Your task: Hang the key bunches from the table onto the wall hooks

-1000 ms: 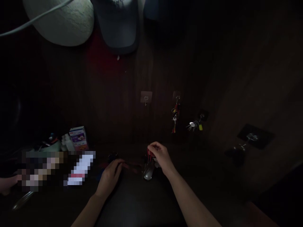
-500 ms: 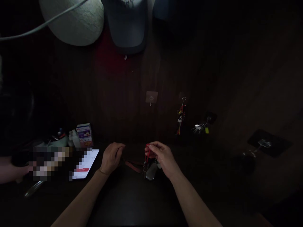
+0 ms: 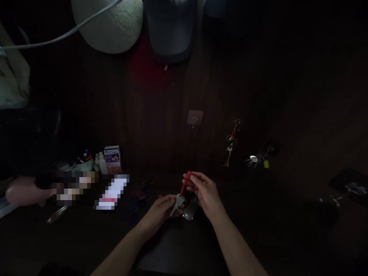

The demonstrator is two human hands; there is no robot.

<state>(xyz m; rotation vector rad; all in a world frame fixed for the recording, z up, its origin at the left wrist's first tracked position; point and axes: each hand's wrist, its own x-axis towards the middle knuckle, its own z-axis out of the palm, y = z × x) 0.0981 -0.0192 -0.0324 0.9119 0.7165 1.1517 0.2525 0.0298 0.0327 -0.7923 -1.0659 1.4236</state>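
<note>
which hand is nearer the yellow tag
Right. The right hand, pinching the red strap, is left of and below the yellow tag; the left hand, holding the key, is farther left and lower.

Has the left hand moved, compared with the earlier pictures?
Yes. Judged against the small standing box, the left hand has moved rightward, farther from the box, and is now at the key.

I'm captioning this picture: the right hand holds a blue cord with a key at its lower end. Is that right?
The cord is red, not blue, in the head view; the right hand holds it, key at its lower end.
</note>
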